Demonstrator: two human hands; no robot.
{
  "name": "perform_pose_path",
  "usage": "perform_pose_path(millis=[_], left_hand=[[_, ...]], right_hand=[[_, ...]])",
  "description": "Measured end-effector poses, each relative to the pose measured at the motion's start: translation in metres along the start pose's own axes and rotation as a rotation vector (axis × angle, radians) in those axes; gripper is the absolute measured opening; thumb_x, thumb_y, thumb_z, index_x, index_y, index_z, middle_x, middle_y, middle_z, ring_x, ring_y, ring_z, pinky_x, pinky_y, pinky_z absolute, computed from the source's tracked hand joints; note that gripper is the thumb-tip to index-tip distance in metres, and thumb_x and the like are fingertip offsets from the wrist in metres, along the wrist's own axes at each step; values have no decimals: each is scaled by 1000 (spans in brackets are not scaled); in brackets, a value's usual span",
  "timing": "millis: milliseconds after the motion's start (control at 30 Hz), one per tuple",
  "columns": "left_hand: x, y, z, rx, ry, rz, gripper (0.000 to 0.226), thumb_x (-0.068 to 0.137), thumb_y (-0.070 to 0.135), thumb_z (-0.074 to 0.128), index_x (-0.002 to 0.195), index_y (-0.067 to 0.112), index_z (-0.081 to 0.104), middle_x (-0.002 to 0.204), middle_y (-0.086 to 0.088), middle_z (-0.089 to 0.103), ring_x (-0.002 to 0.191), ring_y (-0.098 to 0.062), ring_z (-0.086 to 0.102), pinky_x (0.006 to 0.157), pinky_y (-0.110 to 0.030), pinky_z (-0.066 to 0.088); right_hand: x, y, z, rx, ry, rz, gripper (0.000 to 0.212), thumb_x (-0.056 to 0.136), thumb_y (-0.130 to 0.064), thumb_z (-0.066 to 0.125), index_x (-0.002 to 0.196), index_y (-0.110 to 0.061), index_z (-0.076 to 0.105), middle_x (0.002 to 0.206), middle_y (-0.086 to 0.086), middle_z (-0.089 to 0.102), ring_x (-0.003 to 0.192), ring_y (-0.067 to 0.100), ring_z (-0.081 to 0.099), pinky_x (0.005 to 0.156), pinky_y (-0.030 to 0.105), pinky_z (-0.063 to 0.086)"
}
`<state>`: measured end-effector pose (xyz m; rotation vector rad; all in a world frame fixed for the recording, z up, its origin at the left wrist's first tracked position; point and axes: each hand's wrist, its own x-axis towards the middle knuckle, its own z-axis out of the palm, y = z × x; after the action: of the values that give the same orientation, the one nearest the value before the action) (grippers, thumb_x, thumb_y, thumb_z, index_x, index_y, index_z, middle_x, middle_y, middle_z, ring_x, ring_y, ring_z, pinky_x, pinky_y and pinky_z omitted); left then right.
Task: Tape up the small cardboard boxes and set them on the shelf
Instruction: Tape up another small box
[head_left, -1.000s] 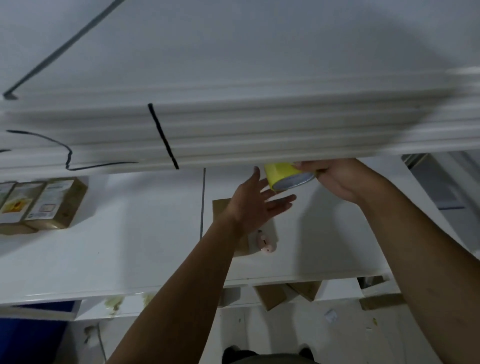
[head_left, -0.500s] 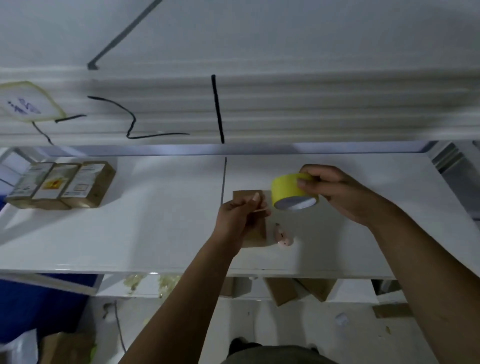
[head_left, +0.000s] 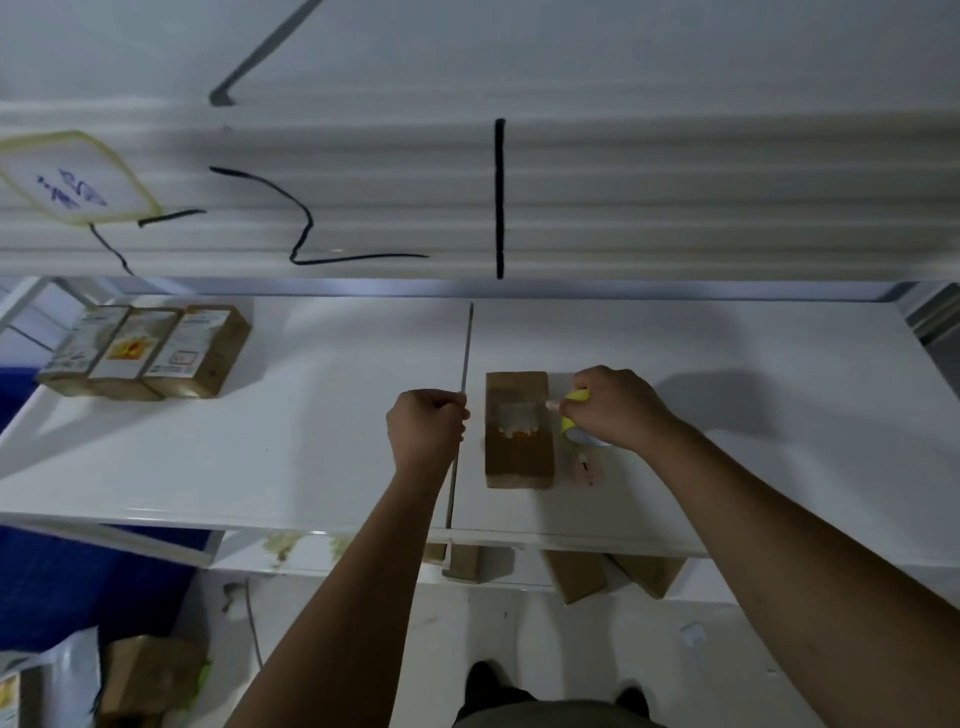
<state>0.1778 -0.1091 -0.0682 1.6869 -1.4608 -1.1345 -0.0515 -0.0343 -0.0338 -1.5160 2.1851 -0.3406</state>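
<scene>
Quick count:
- small cardboard boxes on shelf (head_left: 311, 441): 4 total
- labelled boxes (head_left: 137, 345): 3, in row, left of frame
- plain box (head_left: 517, 457): 1, centre
- lower boxes (head_left: 574, 577) poking out under shelf front edge: at least 3
- yellow tape roll (head_left: 575, 399): 1
- see-through tape strip (head_left: 514, 415) across plain box: 1
- pinkish thing (head_left: 586, 465) right of plain box: 1, too small to tell what
- hands: 2, left hand (head_left: 428, 428) and right hand (head_left: 618, 410)
- sticker (head_left: 67, 182) with blue writing, upper left: 1

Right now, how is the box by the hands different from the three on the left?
The middle box lies alone with a tape strip across it; the three left boxes sit together. The middle box shows mostly bare brown; the three left boxes wear white labels. All are cardboard on one shelf.
</scene>
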Motion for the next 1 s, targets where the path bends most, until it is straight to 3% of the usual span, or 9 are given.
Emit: perform_pose_path(millis=[167, 300, 400, 433, 533, 667, 733, 833, 1000], left_hand=[[1, -3, 14, 137, -88, -26, 19, 101, 21, 70, 106, 10, 84, 97, -7, 83, 84, -24, 79, 88, -44, 66], [-13, -3, 32, 428, -50, -29, 40, 104, 38, 63, 139, 21, 61, 136, -5, 62, 105, -31, 73, 89, -42, 62], [-20, -4, 40, 426, 32, -1, 31, 104, 35, 63, 132, 24, 56, 137, -4, 53, 101, -27, 69, 85, -42, 61], [-23, -5, 43, 384, 20, -13, 23, 107, 37, 56, 125, 25, 63, 130, -3, 61, 99, -25, 68, 87, -43, 61], [-39, -2, 54, 104, -88, -29, 42, 111, 53, 42, 112, 23, 71, 103, -1, 74, 98, -25, 72, 85, -38, 59], [-51, 6, 58, -226, -169, -41, 54, 103, 50, 64, 146, 18, 59, 138, -12, 62, 122, -32, 68, 102, -52, 60], [-54, 12, 51, -413, -174, -72, 52, 103, 40, 69, 149, 20, 55, 141, -12, 58, 123, -30, 67, 101, -50, 62], [-60, 27, 32, -568, -202, -32, 36, 104, 33, 67, 138, 21, 65, 130, -11, 69, 111, -26, 73, 92, -45, 65], [-83, 54, 1, -771, -252, -71, 27, 106, 31, 62, 119, 13, 78, 108, -19, 78, 96, -29, 74, 76, -38, 61]], right_hand=[[12, -1, 7, -188, -30, 21, 37, 92, -50, 60, 73, -22, 47, 77, 0, 54, 82, 28, 56, 77, 34, 36], [15, -2, 14, -249, -29, 14, 37, 94, -46, 58, 69, -27, 40, 70, -6, 47, 78, 25, 51, 82, 37, 32], [15, 1, 16, -243, -4, -16, 35, 96, -45, 57, 70, -26, 42, 70, -8, 47, 78, 25, 50, 84, 38, 31], [15, 1, 18, -228, 9, -32, 34, 96, -47, 56, 72, -25, 46, 70, -9, 48, 79, 24, 51, 84, 38, 31], [10, -2, 20, -196, 37, -80, 30, 96, -48, 57, 76, -27, 49, 74, -7, 52, 85, 25, 58, 87, 39, 33], [0, -10, 0, -142, 105, -118, 38, 98, -48, 59, 68, -29, 46, 70, -8, 55, 77, 22, 57, 90, 40, 40], [-7, -16, -18, -64, 118, -129, 39, 99, -51, 57, 70, -25, 55, 70, -5, 60, 74, 20, 58, 82, 37, 40], [-25, -16, -57, 279, 57, -184, 49, 101, -52, 53, 67, -17, 51, 61, -3, 50, 61, 12, 53, 67, 32, 35], [-68, -3, -103, 732, -84, -413, 46, 98, -34, 61, 73, 2, 47, 71, 12, 32, 69, 21, 36, 66, 36, 25]])
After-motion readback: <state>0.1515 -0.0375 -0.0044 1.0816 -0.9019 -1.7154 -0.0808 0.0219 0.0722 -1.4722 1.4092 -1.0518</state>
